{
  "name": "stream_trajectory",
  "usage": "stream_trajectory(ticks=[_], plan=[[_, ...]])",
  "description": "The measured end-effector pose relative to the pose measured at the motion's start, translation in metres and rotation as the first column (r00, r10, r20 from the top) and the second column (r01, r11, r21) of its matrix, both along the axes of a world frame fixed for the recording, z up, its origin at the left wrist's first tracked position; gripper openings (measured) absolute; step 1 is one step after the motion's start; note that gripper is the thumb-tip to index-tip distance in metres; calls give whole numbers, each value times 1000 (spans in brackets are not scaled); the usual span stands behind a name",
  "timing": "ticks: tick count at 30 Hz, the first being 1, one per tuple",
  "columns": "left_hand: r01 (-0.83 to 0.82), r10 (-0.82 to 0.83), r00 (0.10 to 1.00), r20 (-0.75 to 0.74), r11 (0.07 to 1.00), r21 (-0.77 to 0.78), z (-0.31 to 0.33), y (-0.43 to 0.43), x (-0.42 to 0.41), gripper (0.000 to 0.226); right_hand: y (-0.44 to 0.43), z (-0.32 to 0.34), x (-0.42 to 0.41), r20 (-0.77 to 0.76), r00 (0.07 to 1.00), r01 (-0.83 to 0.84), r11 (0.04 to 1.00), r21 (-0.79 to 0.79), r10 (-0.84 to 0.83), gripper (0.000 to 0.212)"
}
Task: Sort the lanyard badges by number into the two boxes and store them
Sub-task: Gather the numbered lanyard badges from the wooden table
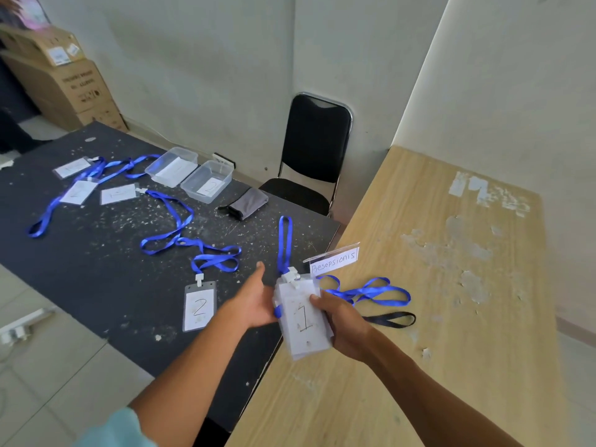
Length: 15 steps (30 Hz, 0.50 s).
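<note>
Gripping badge stack (303, 321) above black table (96, 269) edge, right hand (345, 330) clamped, left hand (251, 301) alongside, grip hidden

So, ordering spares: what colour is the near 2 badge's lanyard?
Blue; the lanyard shows best in head view.

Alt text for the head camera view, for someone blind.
The right hand grips a stack of badges, topmost marked 1, with the left hand at its side. A badge marked 2 and others on blue lanyards lie on the black table; two clear boxes stand farther back.
</note>
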State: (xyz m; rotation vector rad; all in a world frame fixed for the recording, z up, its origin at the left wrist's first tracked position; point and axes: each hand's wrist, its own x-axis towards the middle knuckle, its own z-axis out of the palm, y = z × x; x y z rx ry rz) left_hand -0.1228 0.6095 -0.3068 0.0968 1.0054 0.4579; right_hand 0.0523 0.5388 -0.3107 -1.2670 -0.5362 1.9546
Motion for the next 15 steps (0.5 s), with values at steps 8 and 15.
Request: stream_trajectory(ticks=[8,15], plan=[[-36,95,976,-197,958,284,23,58,-21,10,12,-3,4,41,998,-50,998,-42,52,28],[-101,256,931,-261,866,490,36,123,-48,36,37,-13,-30,-11,996,-84,996,26,85,31]])
